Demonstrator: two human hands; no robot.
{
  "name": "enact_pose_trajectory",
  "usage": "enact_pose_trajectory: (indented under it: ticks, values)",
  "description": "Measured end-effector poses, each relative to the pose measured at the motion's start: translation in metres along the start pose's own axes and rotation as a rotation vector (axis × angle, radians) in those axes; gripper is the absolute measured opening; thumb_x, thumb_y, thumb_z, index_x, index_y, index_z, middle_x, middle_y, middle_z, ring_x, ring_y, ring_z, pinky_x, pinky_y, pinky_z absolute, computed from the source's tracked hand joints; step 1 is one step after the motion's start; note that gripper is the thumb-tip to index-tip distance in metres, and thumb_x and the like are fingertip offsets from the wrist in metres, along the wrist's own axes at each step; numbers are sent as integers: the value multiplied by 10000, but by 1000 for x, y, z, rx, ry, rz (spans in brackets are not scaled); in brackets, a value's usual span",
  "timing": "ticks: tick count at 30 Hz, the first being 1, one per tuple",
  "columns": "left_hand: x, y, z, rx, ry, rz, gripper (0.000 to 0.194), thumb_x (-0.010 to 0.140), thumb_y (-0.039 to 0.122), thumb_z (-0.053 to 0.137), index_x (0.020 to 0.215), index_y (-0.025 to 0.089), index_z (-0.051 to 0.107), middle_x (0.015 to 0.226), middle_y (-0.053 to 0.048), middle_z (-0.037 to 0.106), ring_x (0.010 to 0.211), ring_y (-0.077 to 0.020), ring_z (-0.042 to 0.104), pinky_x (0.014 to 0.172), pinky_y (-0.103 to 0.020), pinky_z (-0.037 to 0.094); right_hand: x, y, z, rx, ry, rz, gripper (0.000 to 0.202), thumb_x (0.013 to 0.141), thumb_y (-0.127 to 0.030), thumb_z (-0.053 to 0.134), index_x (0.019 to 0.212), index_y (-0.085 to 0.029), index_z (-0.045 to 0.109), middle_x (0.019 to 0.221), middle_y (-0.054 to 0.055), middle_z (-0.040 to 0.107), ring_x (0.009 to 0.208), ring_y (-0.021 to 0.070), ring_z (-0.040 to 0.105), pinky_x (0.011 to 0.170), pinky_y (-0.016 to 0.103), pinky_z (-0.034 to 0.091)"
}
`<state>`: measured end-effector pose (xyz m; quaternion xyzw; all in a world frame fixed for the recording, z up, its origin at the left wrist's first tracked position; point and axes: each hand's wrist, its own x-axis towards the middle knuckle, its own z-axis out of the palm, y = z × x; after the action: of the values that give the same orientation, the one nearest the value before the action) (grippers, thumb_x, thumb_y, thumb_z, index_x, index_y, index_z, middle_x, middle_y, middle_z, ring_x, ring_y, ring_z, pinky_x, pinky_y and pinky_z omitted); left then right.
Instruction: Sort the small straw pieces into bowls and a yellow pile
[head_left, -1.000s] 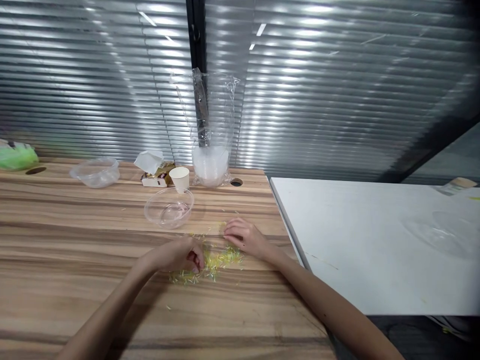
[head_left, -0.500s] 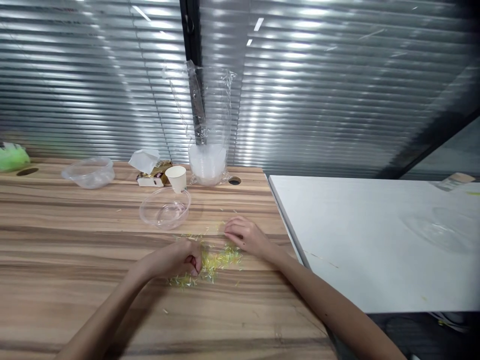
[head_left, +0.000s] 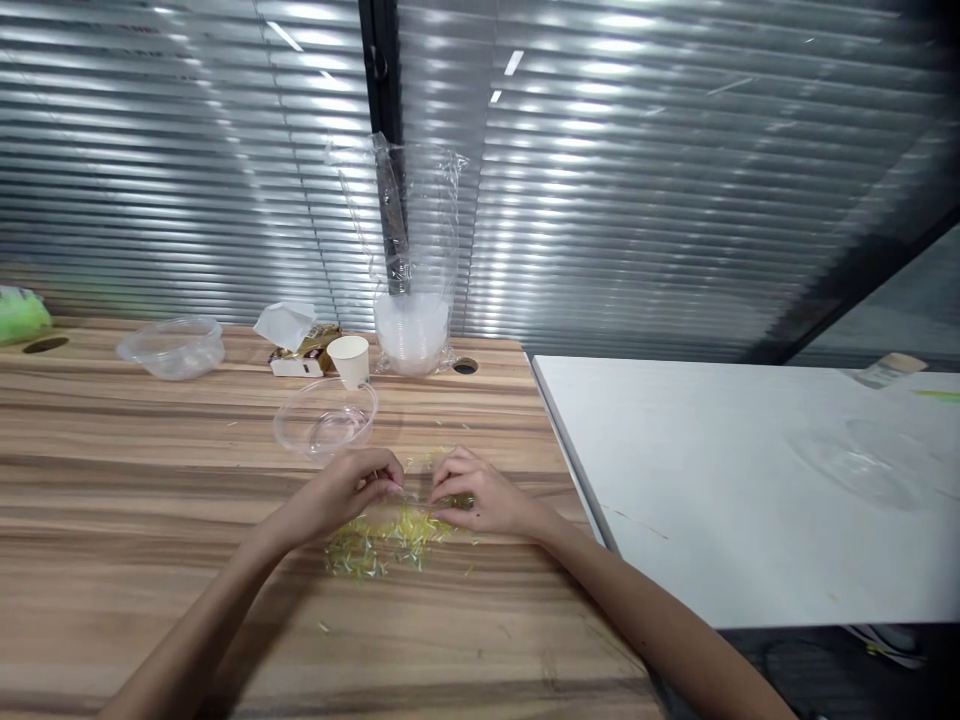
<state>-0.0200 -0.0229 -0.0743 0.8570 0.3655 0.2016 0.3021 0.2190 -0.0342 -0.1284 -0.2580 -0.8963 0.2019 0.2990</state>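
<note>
My left hand [head_left: 364, 483] is closed in a pinch, its fingertips just above a scatter of small thin yellow and pale pieces [head_left: 409, 530] on the wooden table. Opposite it, my right hand [head_left: 480, 495] also has its fingers pressed together, close to the left fingertips. Something thin and clear seems to lie between the two pinches, but it is too small to name. A clear round plastic bowl [head_left: 300, 440] stands just behind my left hand. Part of the pieces is hidden under the right fingers.
Behind the bowl are a paper cup [head_left: 349, 362], a tissue pack [head_left: 304, 350] and stacked plastic cups in a clear bag [head_left: 414, 330]. Another clear container [head_left: 176, 352] stands at the left. A white table [head_left: 675, 470] adjoins on the right, with a clear lid-like object [head_left: 862, 470].
My left hand has moved up and away from the pieces, from a curled fist to a pinch. The right hand has come down and left, so the fingertips are closer together.
</note>
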Motion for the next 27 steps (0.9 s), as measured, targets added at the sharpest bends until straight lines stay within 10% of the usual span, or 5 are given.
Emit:
enact_pose_trajectory:
  ticks: [6, 9, 20, 27]
  values:
    - [1, -4, -12, 149, 730, 69, 132, 814, 337, 585, 763, 239, 659, 772, -19, 680, 730, -196, 618, 698, -278, 442, -1, 5, 7, 16, -56, -33, 155, 779, -164, 720, 933, -176, 711, 948, 51, 620, 948, 185, 532, 876, 319, 439]
    - [-1, -14, -17, 249, 904, 16, 125, 814, 328, 586, 768, 255, 676, 808, -17, 694, 774, -215, 627, 748, -299, 445, -2, 2, 10, 0, -76, -59, 166, 805, -209, 700, 966, -169, 704, 974, 67, 608, 965, 193, 522, 895, 337, 433]
    - [0, -45, -21, 178, 868, -199, 120, 695, 350, 623, 677, 251, 689, 743, -29, 690, 775, -254, 598, 815, -330, 440, -2, -8, 8, 77, -190, -146, 104, 827, -251, 704, 914, -206, 737, 976, 59, 596, 958, 174, 518, 906, 334, 436]
    - [5, -23, -2, 269, 778, 46, 186, 817, 356, 583, 762, 228, 706, 843, -71, 683, 848, -240, 590, 833, -346, 432, -1, -2, 4, 66, -9, 21, 113, 765, -102, 705, 855, -171, 704, 930, 53, 622, 946, 182, 554, 860, 320, 458]
